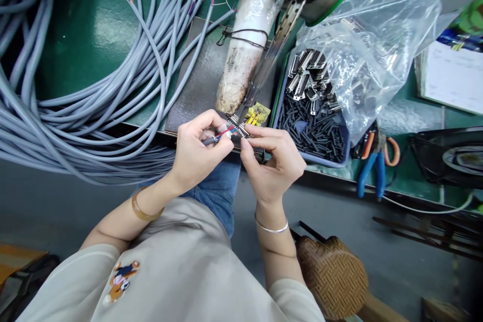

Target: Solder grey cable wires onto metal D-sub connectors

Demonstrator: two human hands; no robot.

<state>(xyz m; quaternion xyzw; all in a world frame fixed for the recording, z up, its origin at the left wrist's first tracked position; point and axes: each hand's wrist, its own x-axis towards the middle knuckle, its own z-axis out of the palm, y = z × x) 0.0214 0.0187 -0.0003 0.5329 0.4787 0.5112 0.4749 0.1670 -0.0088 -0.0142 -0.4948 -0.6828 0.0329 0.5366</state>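
My left hand (198, 153) is closed, pinching the stripped end of a grey cable whose thin coloured wires (226, 132) fan out past the fingertips. Those wires meet a metal multi-pin connector (241, 131), and the thumb and fingers of my right hand (275, 158) close on its right end. Right above the connector is the narrow tip of a soldering iron (260, 78), mounted slanting down from above. Beside it hangs a stained white tube (241, 55) with a dark wire tied around it. Fingers partly hide the connector and the wire ends.
Many grey cables (113, 100) with stripped ends lie on the left. To the right, a blue bin (345, 153) holds connectors and black sleeves, partly under a plastic bag (392, 25). Pliers (372, 171) lie at the table edge. A stool (335, 276) stands below.
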